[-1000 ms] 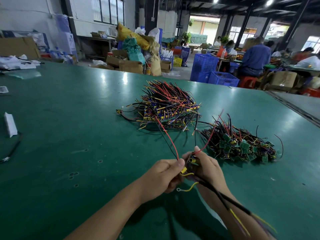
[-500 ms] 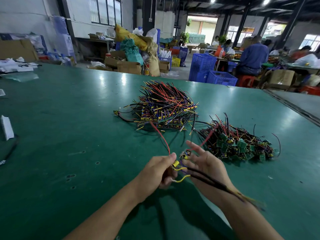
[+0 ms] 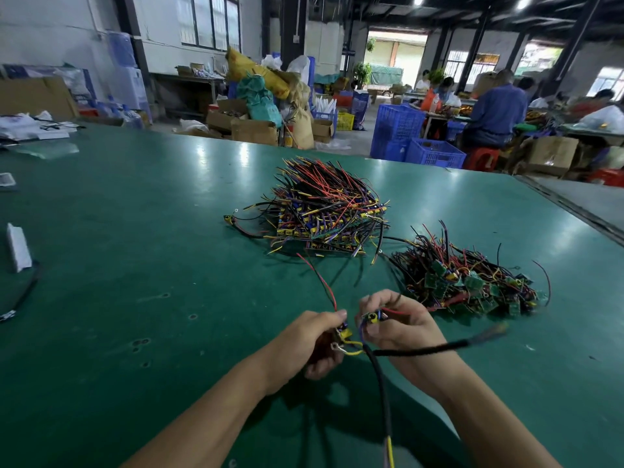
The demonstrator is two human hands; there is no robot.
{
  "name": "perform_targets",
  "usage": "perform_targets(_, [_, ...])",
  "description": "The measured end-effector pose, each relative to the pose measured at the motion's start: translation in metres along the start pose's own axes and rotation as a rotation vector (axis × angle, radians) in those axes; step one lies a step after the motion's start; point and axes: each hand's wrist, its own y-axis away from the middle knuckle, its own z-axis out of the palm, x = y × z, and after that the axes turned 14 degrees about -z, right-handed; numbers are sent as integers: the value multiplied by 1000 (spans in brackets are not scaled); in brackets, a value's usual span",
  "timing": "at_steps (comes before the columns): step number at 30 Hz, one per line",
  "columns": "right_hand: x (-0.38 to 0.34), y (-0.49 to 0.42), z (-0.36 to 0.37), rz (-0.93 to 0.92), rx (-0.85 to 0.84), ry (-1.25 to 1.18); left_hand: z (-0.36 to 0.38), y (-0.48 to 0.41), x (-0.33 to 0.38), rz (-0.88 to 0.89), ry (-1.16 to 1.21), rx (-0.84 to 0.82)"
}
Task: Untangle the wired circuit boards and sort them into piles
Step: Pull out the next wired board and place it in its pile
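Two heaps of wired circuit boards lie on the green table [image 3: 141, 231]: a stacked pile [image 3: 324, 214] with red, black and yellow wires at centre, and a tangled heap [image 3: 472, 282] of small green boards to the right. In front of them my left hand [image 3: 310, 339] grips one wired board [image 3: 342, 332], its red wire rising up and left. My right hand [image 3: 398, 322] pinches a second board [image 3: 371, 316]. Thick black leads [image 3: 425, 349] trail from the two boards to the right and down toward me.
A white block [image 3: 18, 246] and a black cable [image 3: 23, 292] lie at the table's left edge, papers [image 3: 30, 126] at the far left corner. Beyond the table stand cardboard boxes [image 3: 253, 130], blue crates [image 3: 415, 143] and seated people [image 3: 496, 109].
My hands have drawn apart, each now holding its own board. The right hand's fingers curled in, and the black leads swung out to the right and down.
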Motion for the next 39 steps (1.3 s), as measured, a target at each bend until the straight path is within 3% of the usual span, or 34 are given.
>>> perform_targets(3, [-2, -1, 1, -51, 20, -53, 1, -1, 0, -84, -43, -98])
perform_targets(6, [0, -4, -1, -63, 119, -112, 0, -5, -2, -128, -36, -84])
perform_targets(10, [2, -9, -3, -73, 326, -111, -2, -8, -7, 0, -212, 127])
perform_targets(14, [6, -12, -11, -33, 539, -49, -8, -12, -15, 216, -576, 427])
perform_targets(18, [6, -13, -15, 15, 603, -67, -13, -15, -21, 218, -941, 632])
perform_targets(20, [6, -13, -16, 5, 608, -80, -15, -14, -20, 252, -1005, 722])
perform_targets(22, [6, -13, -16, -10, 620, -109, -16, -10, -15, 422, -858, 687])
perform_targets(24, [5, -13, -15, -1, 627, -144, -18, -4, -11, 515, -742, 486])
perform_targets(27, [3, -12, -16, 41, 650, -158, -15, -2, -15, 494, -900, 194])
perform_targets(30, [0, -11, -16, 78, 650, -178, -11, -11, -22, 478, -1101, 221])
perform_targets(39, [-8, -13, -12, 131, 443, -299, -15, -18, -20, 438, -1144, 490])
